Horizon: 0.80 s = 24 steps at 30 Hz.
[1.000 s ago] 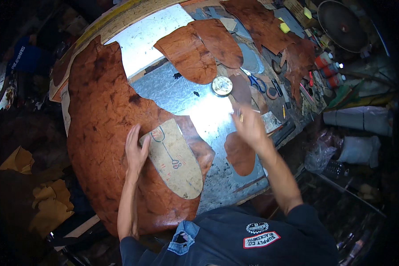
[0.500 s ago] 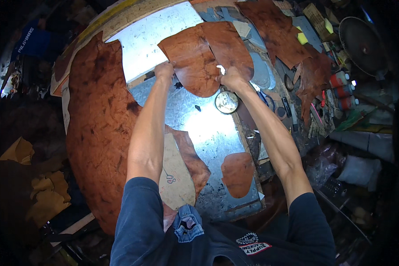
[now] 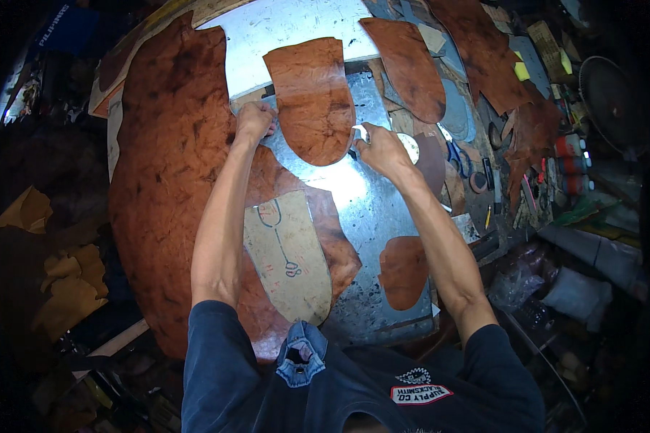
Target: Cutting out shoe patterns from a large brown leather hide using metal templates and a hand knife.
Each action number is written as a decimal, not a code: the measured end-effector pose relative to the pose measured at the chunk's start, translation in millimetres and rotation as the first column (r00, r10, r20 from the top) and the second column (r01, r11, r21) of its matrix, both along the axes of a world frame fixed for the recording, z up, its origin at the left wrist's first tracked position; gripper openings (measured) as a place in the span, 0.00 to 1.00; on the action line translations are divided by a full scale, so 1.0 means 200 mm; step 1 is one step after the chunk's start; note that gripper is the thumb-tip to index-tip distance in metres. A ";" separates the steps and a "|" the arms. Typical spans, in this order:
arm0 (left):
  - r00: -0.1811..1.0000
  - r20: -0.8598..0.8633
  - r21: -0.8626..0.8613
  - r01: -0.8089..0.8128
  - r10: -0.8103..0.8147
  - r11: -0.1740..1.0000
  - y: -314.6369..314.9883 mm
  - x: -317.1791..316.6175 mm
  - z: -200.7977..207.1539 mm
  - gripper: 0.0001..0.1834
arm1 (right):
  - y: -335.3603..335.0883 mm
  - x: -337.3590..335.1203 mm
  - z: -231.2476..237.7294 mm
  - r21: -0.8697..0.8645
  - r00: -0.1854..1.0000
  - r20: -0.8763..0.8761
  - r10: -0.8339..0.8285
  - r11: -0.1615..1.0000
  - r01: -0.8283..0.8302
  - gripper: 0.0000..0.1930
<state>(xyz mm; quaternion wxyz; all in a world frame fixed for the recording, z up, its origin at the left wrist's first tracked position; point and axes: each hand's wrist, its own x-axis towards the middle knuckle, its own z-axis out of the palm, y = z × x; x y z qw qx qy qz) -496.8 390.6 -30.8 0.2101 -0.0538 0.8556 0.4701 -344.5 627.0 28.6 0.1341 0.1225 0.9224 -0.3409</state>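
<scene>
Between the hands lies a mottled orange-brown leather piece [image 3: 312, 97] on a shiny grey metal sheet [image 3: 372, 209]. Left of the left hand [image 3: 255, 119] spreads a dark-blotched reddish-brown hide [image 3: 166, 166]; below it, a beige cardboard pattern [image 3: 289, 256] bears dark line markings.

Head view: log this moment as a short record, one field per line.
Surface: metal sheet on a crowded workbench
Left hand: left hand pressed on the left edge of the tongue-shaped leather piece
Right hand: right hand at that piece's lower right edge; what it grips cannot be told
Large hide: large brown hide draped over the left side
Template: tan card pattern lying on the hide, untouched
Other cut pieces: small oval leather piece near the front edge; second long piece farther back
</scene>
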 end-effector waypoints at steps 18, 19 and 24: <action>0.917 -0.319 0.362 -0.115 0.239 0.925 -0.35 0.09 0.26 0.12 | -0.06 0.09 -0.08 -0.048 0.998 -0.065 -0.007 0.999 0.004 0.28; 0.896 -0.355 0.313 -0.155 0.266 0.937 -0.49 0.07 0.32 0.15 | -0.08 0.09 -0.06 -0.040 0.999 -0.039 -0.010 0.999 0.009 0.28; 0.842 -0.331 0.365 -0.302 0.426 0.881 -1.12 0.06 0.54 0.16 | -0.12 0.09 -0.13 0.032 0.995 -0.094 0.017 0.999 -0.014 0.27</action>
